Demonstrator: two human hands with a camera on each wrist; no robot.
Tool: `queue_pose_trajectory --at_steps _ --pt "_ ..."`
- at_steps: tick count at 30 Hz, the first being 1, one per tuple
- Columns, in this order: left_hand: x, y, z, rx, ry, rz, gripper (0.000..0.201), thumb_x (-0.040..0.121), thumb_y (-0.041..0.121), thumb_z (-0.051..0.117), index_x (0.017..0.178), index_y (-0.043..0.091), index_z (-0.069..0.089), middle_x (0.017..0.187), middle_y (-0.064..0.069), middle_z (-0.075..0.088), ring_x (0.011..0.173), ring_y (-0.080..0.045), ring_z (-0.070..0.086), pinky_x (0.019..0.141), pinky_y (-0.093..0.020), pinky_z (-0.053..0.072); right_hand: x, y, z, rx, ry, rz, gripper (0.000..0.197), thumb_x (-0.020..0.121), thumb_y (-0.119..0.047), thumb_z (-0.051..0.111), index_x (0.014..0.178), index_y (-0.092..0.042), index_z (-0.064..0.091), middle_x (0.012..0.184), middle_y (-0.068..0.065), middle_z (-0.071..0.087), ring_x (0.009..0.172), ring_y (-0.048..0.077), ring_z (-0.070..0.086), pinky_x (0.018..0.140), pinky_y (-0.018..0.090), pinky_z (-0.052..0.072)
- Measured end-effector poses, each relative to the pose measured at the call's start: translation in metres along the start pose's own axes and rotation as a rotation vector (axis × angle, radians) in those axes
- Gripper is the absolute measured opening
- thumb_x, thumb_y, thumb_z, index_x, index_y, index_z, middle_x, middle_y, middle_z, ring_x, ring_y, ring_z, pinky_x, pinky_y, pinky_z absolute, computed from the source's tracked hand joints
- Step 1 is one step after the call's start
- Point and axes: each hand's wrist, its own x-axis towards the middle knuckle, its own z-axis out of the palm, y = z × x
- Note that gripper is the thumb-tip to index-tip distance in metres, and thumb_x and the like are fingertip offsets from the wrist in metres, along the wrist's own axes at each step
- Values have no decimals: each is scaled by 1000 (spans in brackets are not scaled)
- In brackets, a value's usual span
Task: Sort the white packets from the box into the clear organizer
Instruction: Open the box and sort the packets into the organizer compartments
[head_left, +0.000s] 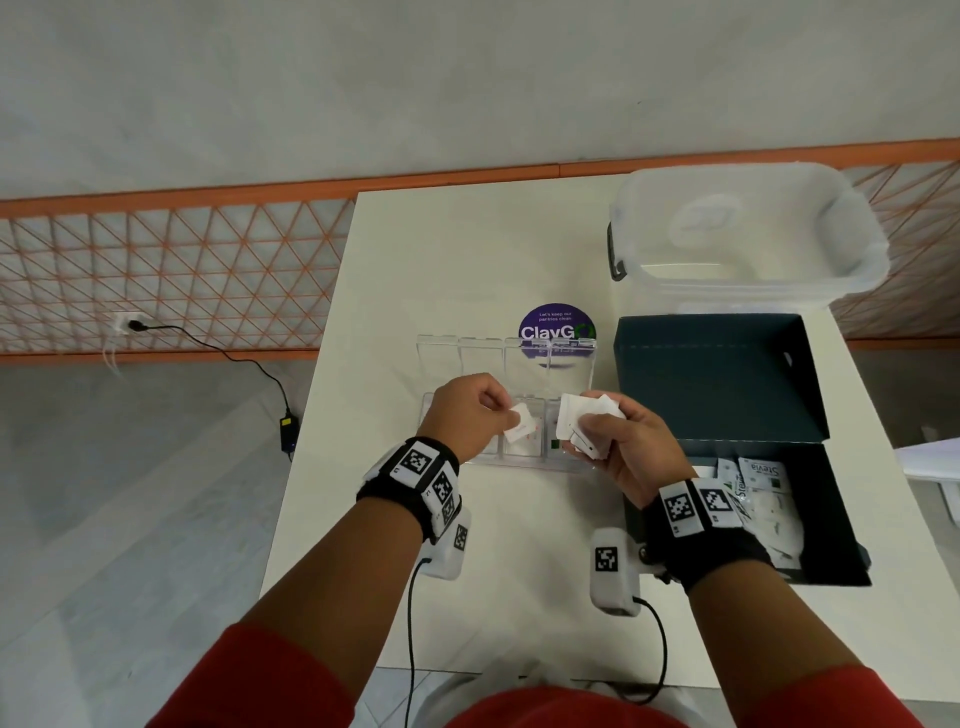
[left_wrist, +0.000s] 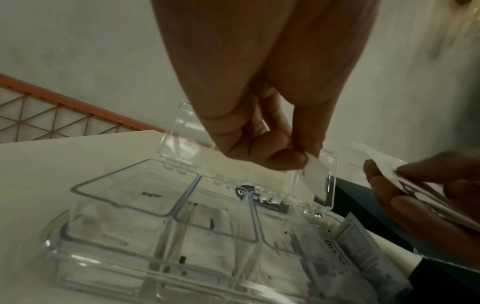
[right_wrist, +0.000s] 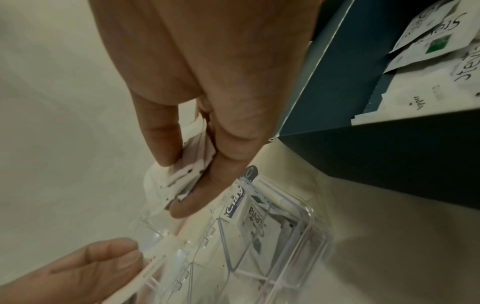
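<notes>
Head view takes in a white rectangular table (head_left: 467, 249), with grey floor and an orange lattice railing (head_left: 171, 270) running from 9 toward 12 o'clock. At 1 o'clock stands a frosted plastic tub (head_left: 748, 234); below it, at 3 to 4 o'clock, lies the open dark-teal cardboard box (head_left: 727, 384), white paper packets (head_left: 769, 499) loose on its floor, some printed "Stevia". At centre sits the clear four-compartment plastic organizer (head_left: 498, 358), lids raised, packets already inside several cells.

Right hand (head_left: 628, 447) clasps a fanned bundle of white packets (head_left: 582, 421) just over the organizer's 3 o'clock end. Left hand (head_left: 467, 415) pinches one small white packet (head_left: 519, 423) between thumb and fingertip above a middle cell.

Such sachets look light, thin and limp, probably slick against one another; pinching a corner or short edge should serve, taking one at a time so the bundle does not slide apart.
</notes>
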Motion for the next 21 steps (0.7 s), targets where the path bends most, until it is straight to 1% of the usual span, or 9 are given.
queue_pose_trajectory --at_steps 2,4,7,9,12,14,16,18,21 --pt "1 2 6 7 -15 16 21 79 10 73 77 29 64 76 9 65 57 3 60 51 -8 44 1 0 1 2 2 8 21 89 8 59 99 -8 70 103 16 70 88 31 71 65 37 61" --pt "2 3 11 25 -18 29 18 84 11 67 80 28 65 74 9 61 55 6 58 49 -7 43 3 1 1 -6 4 13 21 89 7 59 99 -9 70 101 15 71 85 29 71 63 35 60" --pt "3 3 16 98 -19 44 9 86 19 64 83 27 66 71 10 60 63 -1 59 59 -14 47 6 1 1 -8 9 14 21 90 8 58 100 -8 69 98 15 71 83 28 72 61 35 59" --pt "4 3 18 159 -24 70 3 87 24 66 87 24 69 75 10 63 72 -7 60 66 -18 46 8 1 0 3 12 18 21 90 8 58 99 -8 69 95 14 72 80 27 73 60 34 59" --pt "6 1 22 261 -46 97 12 90 25 64 96 19 72 89 2 72 83 -13 65 72 -19 47 9 2 -2 7 6 27 22 90 8 57 96 -9 71 92 12 74 80 27 73 62 35 60" --pt "8 -3 28 411 -78 136 18 93 23 59 104 20 72 99 -2 73 93 -18 65 82 -24 48 10 3 -2 1 3 29 22 90 7 57 95 -9 71 92 12 74 80 27 73 64 37 61" --pt "9 -9 36 655 -122 209 22 96 25 54 111 24 70 108 -5 69 105 -24 59 93 -32 41 10 3 -1 1 8 32 23 90 7 57 96 -9 71 92 12 74 81 28 72 65 37 61" --pt "10 -13 42 894 -150 258 23 98 27 49 111 27 69 109 -6 65 110 -28 51 93 -37 33 10 3 0 -10 13 35 23 90 7 58 98 -10 71 95 13 73 85 30 72 66 37 60" --pt "11 -15 49 1103 -149 322 24 100 29 46 105 29 69 104 1 66 112 -26 46 90 -40 30 11 1 1 -4 3 37 22 90 7 58 101 -8 70 95 15 72 84 29 72 66 37 60"
